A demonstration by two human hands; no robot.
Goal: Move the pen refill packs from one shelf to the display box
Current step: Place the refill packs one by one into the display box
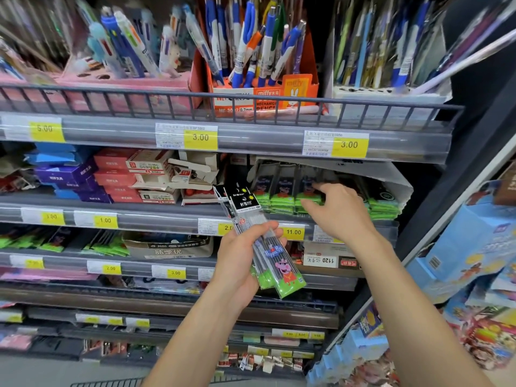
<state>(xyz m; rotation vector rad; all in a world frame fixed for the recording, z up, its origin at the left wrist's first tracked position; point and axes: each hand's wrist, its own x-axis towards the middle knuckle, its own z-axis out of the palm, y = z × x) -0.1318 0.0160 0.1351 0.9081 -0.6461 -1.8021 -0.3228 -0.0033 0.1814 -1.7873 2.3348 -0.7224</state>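
Note:
My left hand [237,263] grips a small bundle of pen refill packs [268,247], clear sleeves with black tops and green Peppa Pig bottoms, held tilted in front of the shelves. My right hand [335,210] reaches toward the display box [402,182] on the second shelf, fingers spread and relaxed, holding nothing. Its fingertips are at the stacked refill packs [282,191] lying in that box. The box has a raised white lid flap above the packs.
Above, a wire rail [223,99] fronts a shelf of pen holders, including an orange Miffy pencil box [265,93]. Left of the display box lie red and blue cartons [111,174]. More green refill packs [106,244] sit a shelf lower. Blue boxes [460,247] crowd the right.

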